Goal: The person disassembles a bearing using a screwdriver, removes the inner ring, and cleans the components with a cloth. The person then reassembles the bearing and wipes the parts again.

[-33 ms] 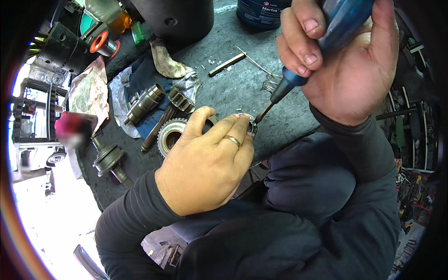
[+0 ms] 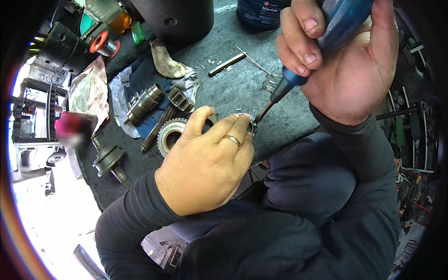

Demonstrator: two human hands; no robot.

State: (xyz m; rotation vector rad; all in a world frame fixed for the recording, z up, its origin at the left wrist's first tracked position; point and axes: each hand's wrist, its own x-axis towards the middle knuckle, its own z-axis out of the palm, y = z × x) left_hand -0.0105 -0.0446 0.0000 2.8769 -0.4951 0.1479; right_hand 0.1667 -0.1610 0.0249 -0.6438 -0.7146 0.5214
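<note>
My left hand [image 2: 207,161], with a gold ring on one finger, lies over the metal parts at the bench's near edge. Its fingertips press on a small shiny metal ring [image 2: 253,127], mostly covered by them. In my right hand [image 2: 343,70] is a blue-handled screwdriver [image 2: 290,78], gripped by the handle and slanting down to the left. Its brownish tip meets the right rim of the metal ring. Beside my left thumb a toothed gear [image 2: 164,138] is partly hidden under the hand.
A shaft with a pinion [image 2: 178,99] and a metal cylinder [image 2: 145,103] lie on blue cloth. A one-way clutch-like part [image 2: 108,160] sits left. Farther back are a metal bar [image 2: 227,64], bent wire [image 2: 268,84], solder spool [image 2: 106,45], dark pot [image 2: 179,21] and blue tub [image 2: 259,16].
</note>
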